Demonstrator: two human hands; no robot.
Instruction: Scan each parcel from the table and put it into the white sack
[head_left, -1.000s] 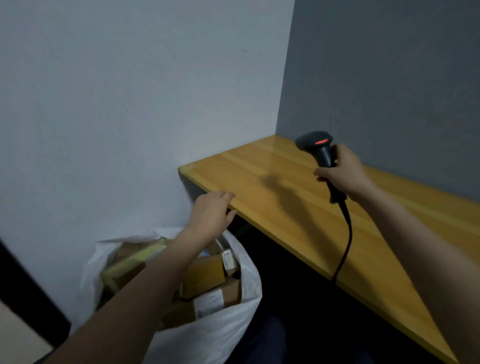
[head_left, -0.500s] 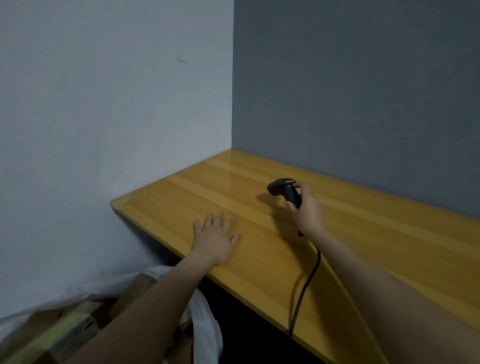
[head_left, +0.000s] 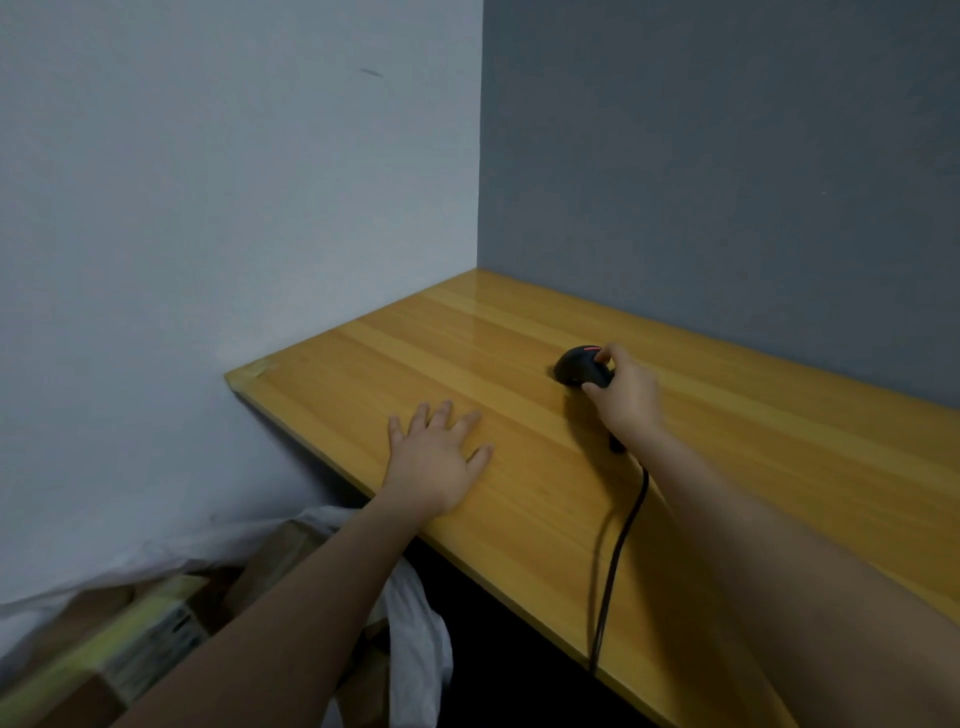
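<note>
While the right hand (head_left: 626, 397) grips the scanner (head_left: 581, 368) on the table (head_left: 779, 467), left hand (head_left: 434, 457) lies flat, fingers spread; cord (head_left: 618, 551) could snag, dragging the scanner off.

Scanner (head_left: 581, 367) on the table (head_left: 779, 467); sack (head_left: 415, 639) below its left end.

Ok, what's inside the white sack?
Inside the white sack: brown cardboard parcels, one with a yellow-green edge and a printed label. The left forearm and the sack's folds cover the rest.
</note>
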